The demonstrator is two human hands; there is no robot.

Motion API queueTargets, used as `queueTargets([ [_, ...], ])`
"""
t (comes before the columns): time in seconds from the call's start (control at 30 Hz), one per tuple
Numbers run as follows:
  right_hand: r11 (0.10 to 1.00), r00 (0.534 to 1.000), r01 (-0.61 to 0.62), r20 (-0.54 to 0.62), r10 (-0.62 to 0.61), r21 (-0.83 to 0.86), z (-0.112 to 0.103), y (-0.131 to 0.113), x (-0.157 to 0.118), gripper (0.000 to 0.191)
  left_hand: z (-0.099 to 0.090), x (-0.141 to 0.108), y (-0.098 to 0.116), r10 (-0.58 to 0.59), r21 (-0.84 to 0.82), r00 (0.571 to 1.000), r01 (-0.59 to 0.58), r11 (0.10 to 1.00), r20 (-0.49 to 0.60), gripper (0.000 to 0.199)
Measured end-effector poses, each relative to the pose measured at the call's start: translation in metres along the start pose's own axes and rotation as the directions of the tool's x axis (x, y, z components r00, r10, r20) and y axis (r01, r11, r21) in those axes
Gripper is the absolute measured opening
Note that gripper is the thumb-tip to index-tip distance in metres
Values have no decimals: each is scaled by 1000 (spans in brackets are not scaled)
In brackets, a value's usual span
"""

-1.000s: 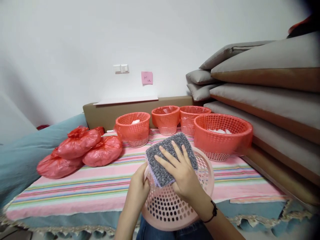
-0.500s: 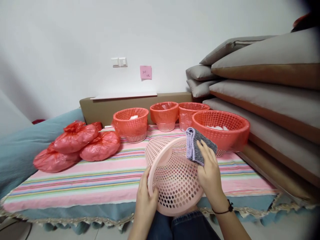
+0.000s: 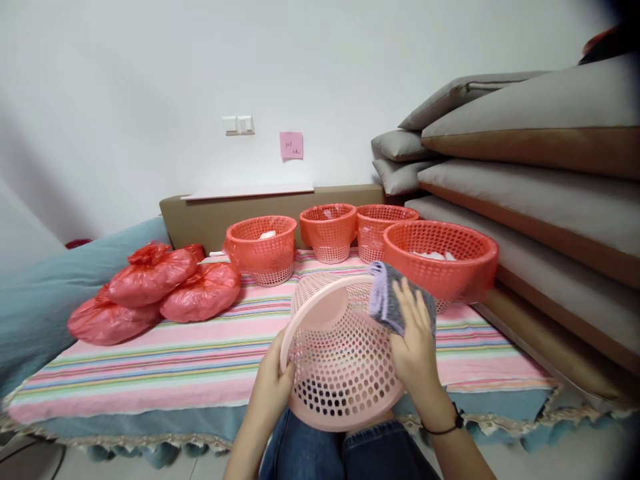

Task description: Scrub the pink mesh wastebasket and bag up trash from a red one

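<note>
A pale pink perforated plastic basket [image 3: 345,419] lies tilted over my lap, its mouth turned toward me. My left hand [image 3: 274,380] is closed on the left side of its rim, thumb on the inner side. A folded grey cloth with a lilac edge [image 3: 384,301] rests against the upper right of the rim. Behind it, my right hand [image 3: 416,343] presses the cloth to the rim with extended fingers; part of the thumb is hidden.
Several pink baskets covered in red plastic, such as the near right one [image 3: 450,277], stand along the back. Red plastic bags [image 3: 200,292] are piled at left on the striped cloth [image 3: 165,373]. Grey cushions [image 3: 535,193] are stacked at right.
The basket has turned slightly, its opening facing me more. My left hand has shifted left and a little up with the rim. The cloth has slid slightly left and down.
</note>
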State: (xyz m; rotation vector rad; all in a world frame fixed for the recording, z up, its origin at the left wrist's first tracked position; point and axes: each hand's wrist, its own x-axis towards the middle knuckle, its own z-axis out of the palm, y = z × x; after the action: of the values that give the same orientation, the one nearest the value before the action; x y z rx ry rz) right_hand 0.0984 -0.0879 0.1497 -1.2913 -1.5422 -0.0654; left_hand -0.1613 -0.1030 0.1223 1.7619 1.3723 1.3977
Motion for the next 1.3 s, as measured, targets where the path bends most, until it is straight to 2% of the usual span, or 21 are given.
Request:
queueTargets([
  [0.07,977,970,208,135,-201,-41,2,-26,13,89,1,6,2,17,19,1000,-18,1000,25,66],
  [0.13,926,896,377,260,-360,-19,5,-47,21,94,3,9,4,19,36,999,-20,999,35,69],
  [0.2,899,854,438,312,-415,-4,9,-55,20,96,4,9,4,14,47,999,-16,999,40,70],
  [0.27,924,892,381,276,-358,-33,13,-47,10,97,3,7,4,8,49,999,-10,999,38,70],
  [0.33,971,963,227,167,-212,-76,14,-27,-6,96,1,4,4,1,34,999,-2,999,35,69],
  [0.4,996,999,35,34,-32,-84,14,-4,-24,93,-1,1,4,-14,10,1000,14,1000,23,67],
  [0.5,990,987,-143,-70,142,-9,11,19,-39,86,-1,-2,4,-30,-11,999,30,999,11,62],
  [0.6,987,984,-156,-88,158,26,9,8,-29,86,3,-2,7,-26,-2,1000,26,1000,7,63],
  [0.67,999,998,-41,-44,40,-14,12,-15,-14,90,6,1,11,-12,6,1000,12,1000,11,65],
  [0.73,978,976,202,97,-197,-44,18,-43,1,94,10,3,16,9,5,1000,-9,1000,13,65],
  [0.77,939,926,342,182,-331,-31,22,-57,6,92,11,4,18,18,-1,1000,-18,1000,15,63],
  [0.83,833,792,552,296,-534,25,29,-77,12,86,11,4,19,14,-15,1000,-14,1000,21,55],
  [0.87,795,746,605,319,-585,42,31,-82,13,82,10,3,18,7,-19,1000,-6,1000,24,53],
  [0.9,780,730,624,323,-602,43,32,-84,14,80,9,2,15,-2,-17,1000,3,1000,24,52],
  [0.93,788,743,616,311,-593,30,32,-83,15,80,7,1,13,-12,-11,1000,12,1000,17,54],
  [1.0,855,831,518,253,-496,-26,28,-71,15,84,3,-2,7,-28,5,1000,28,1000,-3,60],
  [1.07,940,938,330,141,-316,-85,21,-50,14,88,1,-5,2,-41,4,999,41,999,-9,62],
  [1.1,970,974,220,72,-213,-105,17,-38,13,89,0,-6,0,-47,-2,999,47,999,-5,62],
  [1.13,986,993,118,5,-119,-114,13,-26,12,87,0,-7,-1,-50,-9,999,50,999,1,61],
  [1.2,995,995,-16,-98,6,-102,6,-6,10,83,1,-9,-2,-50,-16,999,50,999,8,60],
  [1.3,995,991,-50,-131,39,-85,1,9,12,78,1,-5,0,-36,-22,999,37,999,5,60],
])
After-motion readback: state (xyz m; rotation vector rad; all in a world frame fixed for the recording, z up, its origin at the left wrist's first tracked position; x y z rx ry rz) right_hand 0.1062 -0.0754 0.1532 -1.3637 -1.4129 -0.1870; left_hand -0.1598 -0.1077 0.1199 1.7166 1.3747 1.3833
